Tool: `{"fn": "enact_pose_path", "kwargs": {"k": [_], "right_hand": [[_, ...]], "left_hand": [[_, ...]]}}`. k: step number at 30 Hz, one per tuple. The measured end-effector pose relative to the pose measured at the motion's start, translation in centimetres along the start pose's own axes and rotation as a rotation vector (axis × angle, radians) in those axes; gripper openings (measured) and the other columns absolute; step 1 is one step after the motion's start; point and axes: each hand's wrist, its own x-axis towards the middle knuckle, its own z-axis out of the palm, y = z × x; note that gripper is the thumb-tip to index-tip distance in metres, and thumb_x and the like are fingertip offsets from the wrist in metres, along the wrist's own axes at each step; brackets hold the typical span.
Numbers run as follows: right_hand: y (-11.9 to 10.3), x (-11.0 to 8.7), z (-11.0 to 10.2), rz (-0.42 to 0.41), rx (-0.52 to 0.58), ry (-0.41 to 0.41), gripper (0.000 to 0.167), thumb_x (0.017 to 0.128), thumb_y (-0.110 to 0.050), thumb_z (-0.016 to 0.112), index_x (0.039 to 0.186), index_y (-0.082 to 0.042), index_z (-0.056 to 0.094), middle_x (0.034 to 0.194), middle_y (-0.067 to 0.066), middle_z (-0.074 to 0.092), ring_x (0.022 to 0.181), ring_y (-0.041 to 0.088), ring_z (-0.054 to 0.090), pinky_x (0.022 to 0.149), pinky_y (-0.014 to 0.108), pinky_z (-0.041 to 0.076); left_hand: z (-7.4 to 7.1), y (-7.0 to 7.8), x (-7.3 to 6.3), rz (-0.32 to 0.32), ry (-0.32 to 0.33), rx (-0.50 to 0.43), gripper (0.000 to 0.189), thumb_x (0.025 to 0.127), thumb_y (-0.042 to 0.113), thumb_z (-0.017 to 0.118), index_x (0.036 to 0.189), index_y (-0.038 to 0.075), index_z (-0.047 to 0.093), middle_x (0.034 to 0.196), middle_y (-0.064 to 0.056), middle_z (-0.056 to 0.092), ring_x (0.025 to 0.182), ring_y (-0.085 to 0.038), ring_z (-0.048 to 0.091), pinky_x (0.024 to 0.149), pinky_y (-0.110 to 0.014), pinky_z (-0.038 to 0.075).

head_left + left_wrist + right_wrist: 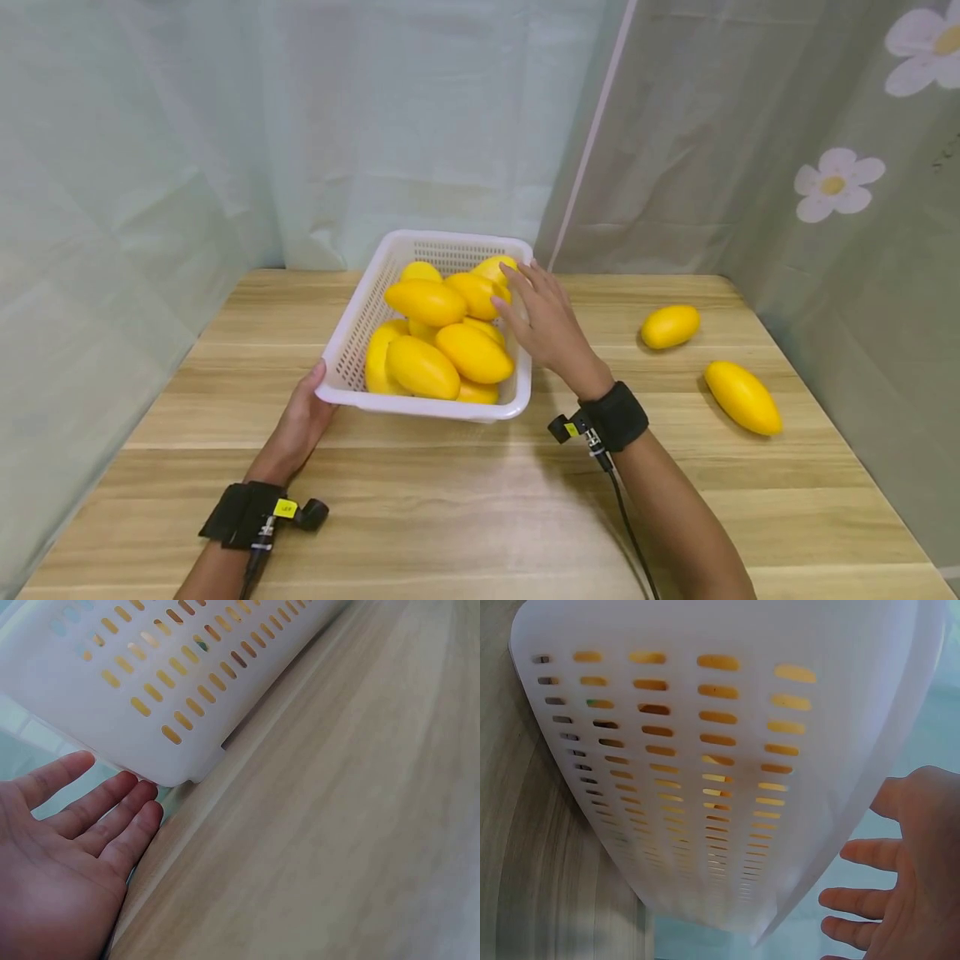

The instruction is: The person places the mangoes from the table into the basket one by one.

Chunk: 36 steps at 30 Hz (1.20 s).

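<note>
A white plastic basket (pixel 442 406) with slotted walls stands on the table, heaped with several yellow mangoes (pixel 422 367). My left hand (pixel 302 421) holds the basket's near left corner, its thumb at the rim. In the left wrist view, the fingers of that left hand (pixel 82 840) reach along the basket's corner low over the tabletop. Over the right rim hovers my right hand (pixel 547 321), fingers spread toward the mangoes at the far right; the right wrist view shows this hand (pixel 907 877) beside the outer wall with nothing gripped.
Two loose mangoes lie on the right of the wooden table (pixel 450 500): a smaller one (pixel 670 326) farther back and a larger one (pixel 742 397) nearer. Curtains (pixel 420 125) stand behind and at both sides. A cable (pixel 626 517) trails from the right wrist strap.
</note>
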Motion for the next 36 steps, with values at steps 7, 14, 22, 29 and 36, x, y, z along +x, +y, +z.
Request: {"fn": "enact_pose_path", "kwargs": {"k": [7,14,22,29,36], "right_hand": [[0.6,0.2,-0.3,-0.001,-0.003,0.018,0.055,0.093,-0.040,0.045,0.140,-0.013,0.034,0.142,0.014,0.028,0.131,0.030,0.016,0.102,0.045,0.007],[1.4,0.3,-0.8,0.045,0.017,0.009,0.056,0.094,-0.043,0.041,0.141,-0.014,0.033,0.141,0.015,0.029,0.131,0.028,0.014,0.102,0.046,0.007],[1.7,0.1,-1.2,0.058,0.028,0.021,0.055,0.093,-0.043,0.044,0.140,-0.015,0.035,0.141,0.013,0.029,0.131,0.027,0.015,0.101,0.050,0.009],[2.1,0.1,-1.5,0.078,0.033,0.030,0.055,0.093,-0.041,0.046,0.139,-0.014,0.036,0.142,0.013,0.028,0.131,0.028,0.013,0.100,0.051,0.008],[2.3,0.0,-1.8,0.070,0.024,0.039,0.053,0.094,-0.039,0.043,0.140,-0.013,0.035,0.142,0.013,0.028,0.131,0.029,0.014,0.101,0.050,0.007]], "left_hand": [[0.0,0.1,0.1,-0.009,0.005,0.002,0.051,0.097,0.045,0.019,0.145,0.030,0.017,0.148,0.002,0.011,0.130,-0.021,0.017,0.103,-0.044,0.008],[-0.1,0.3,0.2,-0.020,0.013,0.008,0.050,0.097,0.045,0.019,0.145,0.030,0.017,0.147,0.003,0.012,0.129,-0.020,0.019,0.103,-0.042,0.010],[-0.1,0.1,0.2,-0.018,0.014,0.012,0.050,0.097,0.045,0.019,0.144,0.031,0.017,0.147,0.003,0.013,0.129,-0.020,0.019,0.103,-0.042,0.011],[0.0,0.5,0.1,-0.008,0.002,-0.003,0.050,0.097,0.042,0.019,0.145,0.029,0.017,0.148,0.002,0.012,0.129,-0.023,0.018,0.103,-0.045,0.008],[0.0,0.6,0.1,0.000,-0.006,-0.007,0.049,0.098,0.041,0.019,0.145,0.028,0.017,0.148,0.001,0.011,0.129,-0.024,0.017,0.103,-0.045,0.007]]}}
